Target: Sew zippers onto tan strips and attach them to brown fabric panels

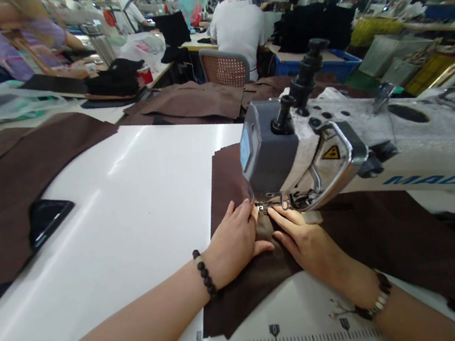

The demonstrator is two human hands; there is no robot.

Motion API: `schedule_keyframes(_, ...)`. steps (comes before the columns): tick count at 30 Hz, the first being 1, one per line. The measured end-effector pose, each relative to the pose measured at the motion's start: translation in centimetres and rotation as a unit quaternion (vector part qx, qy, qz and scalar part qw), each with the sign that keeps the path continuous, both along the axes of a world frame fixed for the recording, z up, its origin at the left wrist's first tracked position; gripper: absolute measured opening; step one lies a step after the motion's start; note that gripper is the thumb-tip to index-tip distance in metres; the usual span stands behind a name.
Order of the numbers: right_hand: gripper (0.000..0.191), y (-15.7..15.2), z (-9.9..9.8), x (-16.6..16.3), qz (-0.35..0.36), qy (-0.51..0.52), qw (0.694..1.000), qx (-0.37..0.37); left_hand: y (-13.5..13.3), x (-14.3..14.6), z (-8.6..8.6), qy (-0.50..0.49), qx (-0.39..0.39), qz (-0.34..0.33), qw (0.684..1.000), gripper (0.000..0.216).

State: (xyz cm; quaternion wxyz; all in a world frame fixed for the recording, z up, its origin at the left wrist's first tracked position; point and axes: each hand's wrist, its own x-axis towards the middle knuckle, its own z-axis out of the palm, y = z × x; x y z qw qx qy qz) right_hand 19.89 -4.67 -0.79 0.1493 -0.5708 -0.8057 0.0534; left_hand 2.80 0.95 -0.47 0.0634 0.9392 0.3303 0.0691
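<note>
A dark brown fabric piece [249,287] lies on the white table [139,206] under the head of a grey-white sewing machine [318,151]. My left hand [236,243] rests flat on the fabric, fingers together and stretched toward the presser foot [263,206]. My right hand [306,241] also lies flat on the cloth just right of the foot, fingertips almost touching the needle area. Both wrists wear bead bracelets. The needle itself is hidden behind the fingers and the machine head.
A stack of brown fabric [11,185] and a black tray [44,218] lie at the left. More brown pieces [195,101] are piled behind. A ruler scale [274,339] runs along the table's front edge. A seated person in white [238,26] and other workers sit beyond.
</note>
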Motion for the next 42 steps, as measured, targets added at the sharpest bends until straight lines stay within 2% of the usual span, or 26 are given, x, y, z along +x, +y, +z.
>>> schedule_keyframes(9, 0.037, 0.2, -0.2, 0.2, -0.004, 0.000, 1.000, -0.011, 0.0, 0.1, 0.6, 0.015, -0.008, 0.010, 1.000, 0.071)
schedule_keyframes(23, 0.039, 0.3, -0.2, 0.2, 0.009, -0.012, 1.000, 0.013, 0.1, 0.1, 0.2, -0.016, 0.004, 0.009, 1.000, 0.065)
schedule_keyframes(34, 0.034, 0.8, -0.1, 0.0, -0.004, -0.017, 1.000, 0.013, 0.7, 0.2, 1.0, 0.001, -0.003, 0.006, 1.000, 0.067)
schedule_keyframes(42, 0.032, 1.0, -0.1, 0.0, -0.004, -0.007, 1.000, 0.012, 1.1, 0.2, 0.7, -0.017, 0.009, 0.002, 1.000, 0.069)
